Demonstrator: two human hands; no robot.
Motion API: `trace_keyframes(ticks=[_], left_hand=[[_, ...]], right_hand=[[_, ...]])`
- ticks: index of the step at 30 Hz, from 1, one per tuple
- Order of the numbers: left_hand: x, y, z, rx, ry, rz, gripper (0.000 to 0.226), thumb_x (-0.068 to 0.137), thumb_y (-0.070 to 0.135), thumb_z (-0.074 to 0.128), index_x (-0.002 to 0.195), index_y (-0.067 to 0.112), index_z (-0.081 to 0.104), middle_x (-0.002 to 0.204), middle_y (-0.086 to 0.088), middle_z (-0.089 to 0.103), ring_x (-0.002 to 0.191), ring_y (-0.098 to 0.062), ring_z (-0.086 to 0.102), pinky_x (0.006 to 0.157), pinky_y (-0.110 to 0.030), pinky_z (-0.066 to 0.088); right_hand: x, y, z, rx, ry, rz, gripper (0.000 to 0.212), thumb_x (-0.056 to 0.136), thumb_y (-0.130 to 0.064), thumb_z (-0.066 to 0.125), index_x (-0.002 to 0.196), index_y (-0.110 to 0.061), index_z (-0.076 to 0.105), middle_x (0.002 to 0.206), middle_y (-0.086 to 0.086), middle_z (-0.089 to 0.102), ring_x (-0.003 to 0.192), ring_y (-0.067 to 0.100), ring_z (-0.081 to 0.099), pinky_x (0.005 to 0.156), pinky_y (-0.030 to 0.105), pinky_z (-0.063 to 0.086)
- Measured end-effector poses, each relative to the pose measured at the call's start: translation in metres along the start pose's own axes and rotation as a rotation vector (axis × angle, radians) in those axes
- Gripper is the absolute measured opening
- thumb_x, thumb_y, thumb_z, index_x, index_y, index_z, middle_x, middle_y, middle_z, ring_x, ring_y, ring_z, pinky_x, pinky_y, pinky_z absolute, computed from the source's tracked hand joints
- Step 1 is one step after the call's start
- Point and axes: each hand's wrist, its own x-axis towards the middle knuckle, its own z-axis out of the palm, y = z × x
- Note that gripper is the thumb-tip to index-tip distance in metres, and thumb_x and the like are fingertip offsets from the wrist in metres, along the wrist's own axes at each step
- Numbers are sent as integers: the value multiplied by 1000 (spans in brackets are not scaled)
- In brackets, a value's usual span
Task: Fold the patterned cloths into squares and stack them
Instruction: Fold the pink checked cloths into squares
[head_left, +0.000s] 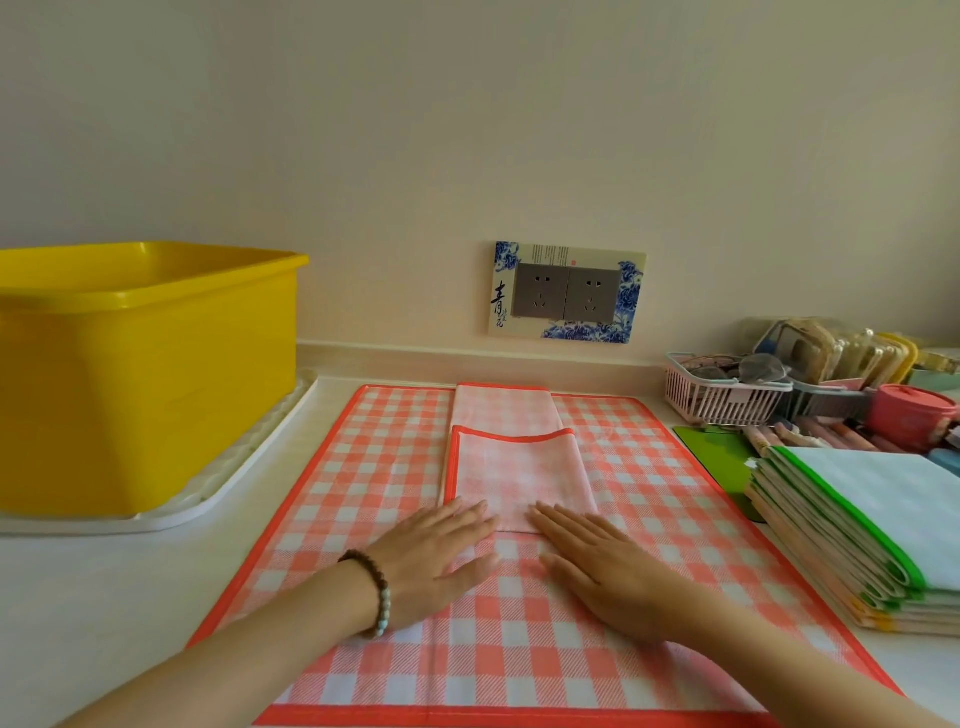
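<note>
Coral-checked fabric cloth (519, 467) half-folded; left hand (441, 556), right hand (608, 571) flat, fingers straight, pressing crease sharp; green-trimmed folded stack (878, 499) sits at 3 o'clock.

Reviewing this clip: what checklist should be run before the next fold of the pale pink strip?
1. Left hand flat on the pale pink folded cloth strip's near end: ok.
2. Right hand flat beside it: ok.
3. Strip's layers flush at the sides: not ok, upper layer overhangs rightward.
4. Orange-and-white checked cloth underneath lying smooth: ok.
5. Stack of folded green-edged cloths, top free: ok.
</note>
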Motion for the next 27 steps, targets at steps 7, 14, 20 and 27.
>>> trace_keyframes(ticks=[7,14,20,27], left_hand=[[0,1,4,16,20,2,74,83,69,2,148,35,-6,153,20,-14,138,1,-19,115,-27,-9],[0,-1,5,36,30,-31,77,85,72,17,148,33,-5,148,22,-17,140,0,-12,113,-24,-4],[5,-9,-6,-91,45,-143,73,91,62,31,150,26,7,157,13,2,143,-4,3,114,-23,6],[6,-17,-23,-107,56,-235,74,91,61,34,150,22,11,156,8,9,144,-11,7,117,-32,11]], right_hand=[[-25,41,-6,46,-45,86,55,92,-57,8,144,-45,-8,153,-26,-9,140,-6,-14,114,23,-12],[-17,30,-33,75,75,117,47,98,-44,34,144,-35,29,151,-16,27,141,5,22,116,27,17],[-2,27,-38,-67,113,26,47,96,-41,44,141,-39,33,148,-17,35,134,5,36,113,26,29],[7,27,-40,-174,122,-28,43,98,-28,44,141,-33,40,144,-14,42,131,6,42,108,20,29]])
